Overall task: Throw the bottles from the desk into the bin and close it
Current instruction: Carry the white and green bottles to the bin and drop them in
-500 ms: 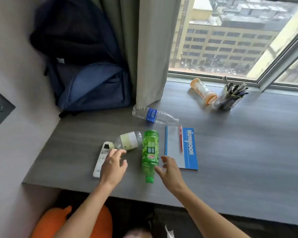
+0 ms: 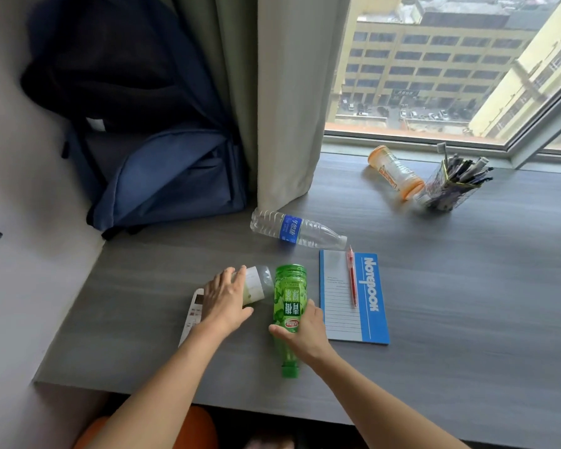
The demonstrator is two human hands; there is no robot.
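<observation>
Both hands have moved forward since a moment ago: I am seeing the left hand (image 2: 224,298) now lying over the pale bottle (image 2: 256,284), fingers (image 2: 237,277) draped across it, grip not clearly closed. The right hand (image 2: 303,332) is wrapping its fingers around the green bottle (image 2: 289,296), which is lying on the table (image 2: 467,286) beside the notebook (image 2: 357,299).

Grey desk (image 2: 467,303), bottles (image 2: 297,231), notebook (image 2: 353,296), backpack (image 2: 162,176)
</observation>
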